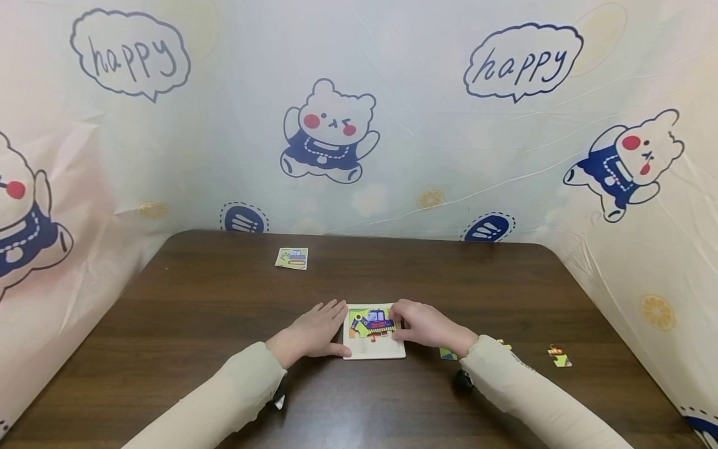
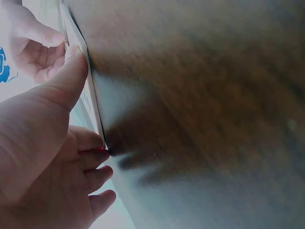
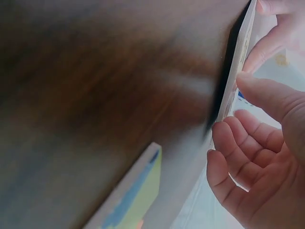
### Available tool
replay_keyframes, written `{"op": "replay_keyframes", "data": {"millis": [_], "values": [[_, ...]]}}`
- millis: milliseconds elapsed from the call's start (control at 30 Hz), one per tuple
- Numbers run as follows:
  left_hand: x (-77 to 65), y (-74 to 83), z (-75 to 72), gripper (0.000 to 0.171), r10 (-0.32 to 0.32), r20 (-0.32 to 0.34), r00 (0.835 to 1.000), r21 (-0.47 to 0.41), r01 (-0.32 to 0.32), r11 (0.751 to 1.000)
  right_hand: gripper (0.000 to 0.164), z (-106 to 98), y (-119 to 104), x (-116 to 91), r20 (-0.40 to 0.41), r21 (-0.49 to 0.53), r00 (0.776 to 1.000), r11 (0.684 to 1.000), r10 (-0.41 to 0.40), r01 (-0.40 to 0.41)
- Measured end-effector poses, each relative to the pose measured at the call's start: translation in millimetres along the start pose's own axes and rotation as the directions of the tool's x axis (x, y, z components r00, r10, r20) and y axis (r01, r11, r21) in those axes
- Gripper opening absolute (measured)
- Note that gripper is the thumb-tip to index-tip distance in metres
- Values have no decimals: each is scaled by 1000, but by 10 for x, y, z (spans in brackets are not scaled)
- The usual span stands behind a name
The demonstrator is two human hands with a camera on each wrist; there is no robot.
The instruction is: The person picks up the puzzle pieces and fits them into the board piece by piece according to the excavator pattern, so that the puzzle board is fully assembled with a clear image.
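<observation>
Cream fabric sleeves reach across a dark brown wood-grain tabletop. To the right lie a flat green-and-blue puzzle piece, partly hidden by the forearm, and a yellow-green one with reddish marks. Between the hands sits a white, nearly square puzzle board, a purple digger picture filling its upper part. The left hand, fingers straight, rests against its left edge; the right hand's grip is narrow at the right edge, but I cannot tell whether it pinches a piece. Best, I judge, to brace the board, align tabs and press evenly. Lettering on the digger is illegible. Beyond lies a small digger card; on the pale printed backdrop, two cloud-shaped bubbles read "happy".
</observation>
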State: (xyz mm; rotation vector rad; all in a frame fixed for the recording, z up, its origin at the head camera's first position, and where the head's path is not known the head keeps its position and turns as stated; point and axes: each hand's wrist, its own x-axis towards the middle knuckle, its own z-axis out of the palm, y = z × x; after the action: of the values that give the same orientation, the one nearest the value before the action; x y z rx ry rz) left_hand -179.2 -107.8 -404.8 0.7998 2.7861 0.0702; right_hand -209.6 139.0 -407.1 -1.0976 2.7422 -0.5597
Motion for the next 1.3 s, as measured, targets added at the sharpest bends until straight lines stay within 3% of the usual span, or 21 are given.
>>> {"op": "replay_keyframes", "data": {"millis": [200,700,1300], "values": [[-4,-3,-1,87,-5,2,1000,0,5,1000,19,-8,7,-13,9,-13,997,997,-78,78],[-10,-10,7,87,1,0,1000,3,-1,1000,20,8,-2,-19,4,-69,991,989,-131,131],[1,0,-5,87,-8,10,1000,-6,8,1000,28,-19,-32,-14,19,-171,990,975,-139,140]]}}
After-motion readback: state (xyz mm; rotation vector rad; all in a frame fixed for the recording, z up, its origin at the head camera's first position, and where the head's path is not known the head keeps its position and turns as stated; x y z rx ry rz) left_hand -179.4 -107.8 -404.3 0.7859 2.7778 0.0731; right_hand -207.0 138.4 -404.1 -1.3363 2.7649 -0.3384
